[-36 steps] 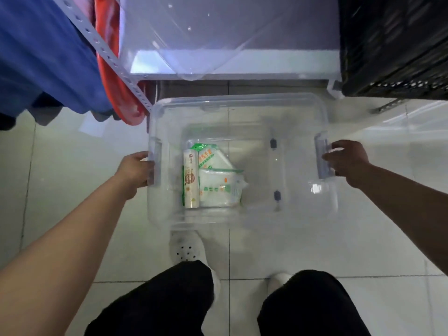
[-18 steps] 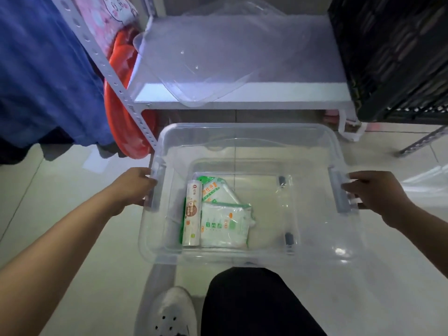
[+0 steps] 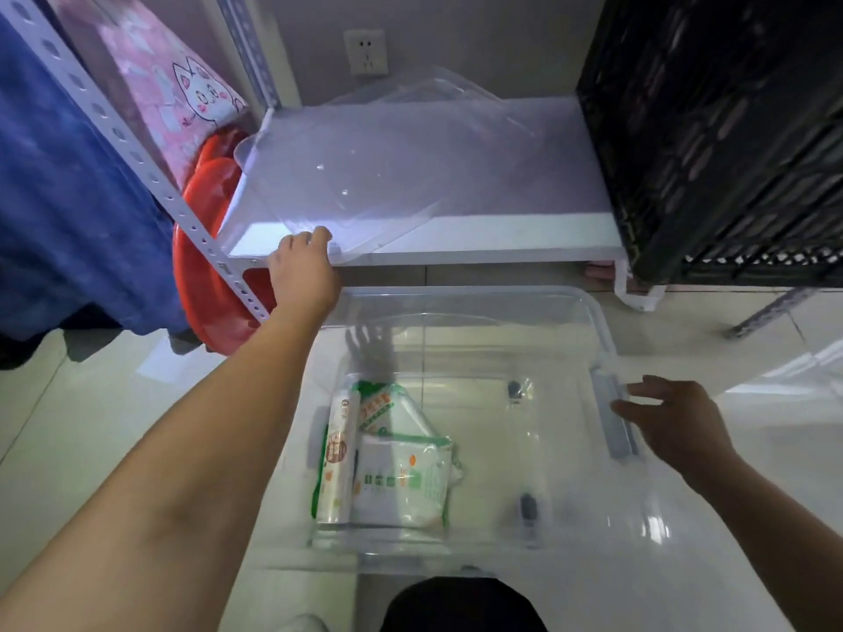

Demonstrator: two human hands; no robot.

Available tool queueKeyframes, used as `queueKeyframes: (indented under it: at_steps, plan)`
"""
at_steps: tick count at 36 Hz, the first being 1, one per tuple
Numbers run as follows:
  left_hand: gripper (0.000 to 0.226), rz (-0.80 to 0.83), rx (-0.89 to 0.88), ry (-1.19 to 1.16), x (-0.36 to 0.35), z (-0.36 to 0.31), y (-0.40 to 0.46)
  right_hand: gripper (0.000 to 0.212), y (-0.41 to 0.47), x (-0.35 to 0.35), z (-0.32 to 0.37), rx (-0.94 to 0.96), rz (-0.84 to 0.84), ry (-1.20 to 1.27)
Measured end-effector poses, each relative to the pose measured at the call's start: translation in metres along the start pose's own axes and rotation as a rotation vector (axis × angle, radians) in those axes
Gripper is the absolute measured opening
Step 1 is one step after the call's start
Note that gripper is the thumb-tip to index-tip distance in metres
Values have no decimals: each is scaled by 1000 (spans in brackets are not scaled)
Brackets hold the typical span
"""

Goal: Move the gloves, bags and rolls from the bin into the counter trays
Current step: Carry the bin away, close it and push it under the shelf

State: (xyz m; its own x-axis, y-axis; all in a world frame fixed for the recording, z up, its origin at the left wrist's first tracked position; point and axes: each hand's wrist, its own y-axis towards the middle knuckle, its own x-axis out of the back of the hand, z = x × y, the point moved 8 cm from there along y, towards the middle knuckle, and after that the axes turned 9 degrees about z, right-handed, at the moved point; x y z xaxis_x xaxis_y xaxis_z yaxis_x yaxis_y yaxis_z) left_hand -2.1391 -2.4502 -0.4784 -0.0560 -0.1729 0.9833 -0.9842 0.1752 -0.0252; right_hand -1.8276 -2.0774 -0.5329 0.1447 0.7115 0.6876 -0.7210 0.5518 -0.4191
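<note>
Clear plastic bin [image 3: 570, 312] on the floor, white-green roll [image 3: 337, 467] and bag packs [image 3: 401, 476] at 7 o'clock inside. Left hand [image 3: 303, 266] grips the clear lid [image 3: 365, 175] at 11; right hand [image 3: 675, 421] loose, fingers spread, by the grey latch [image 3: 616, 412]. Suggest parking the lid fully on the white shelf [image 3: 502, 244] before reaching in.

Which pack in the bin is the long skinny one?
The roll at the left of the clear bin. It is a narrow white tube, while the two packets beside it are flat and wide.
</note>
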Motion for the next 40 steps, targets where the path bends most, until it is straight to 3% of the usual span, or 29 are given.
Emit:
queueKeyframes:
  at_steps: [4,11,16,22,29,32,35,40]
  plan:
    - [26,-64,6,85,-2,-2,-13,31,1,-3,-3,3,28,-43]
    - [22,-68,-201,165,26,-13,-55,35,-8,-2,1,-50,-3,-52]
    - [29,-312,-360,28,86,-26,-100,67,-29,-4,20,54,-28,-303]
    - [17,-567,-518,-250,180,-29,-147,99,-35,8,81,309,-60,164]
    - [31,-796,-593,-364,252,-7,-194,115,-12,37,157,382,-20,686]
    - [37,-836,-572,-444,272,8,-201,99,-22,55,169,477,-134,791]
    - [43,-829,-444,-667,286,35,-191,81,-43,72,177,614,-215,797]
    - [38,-842,-325,-869,296,61,-182,59,-79,99,192,822,-353,656]
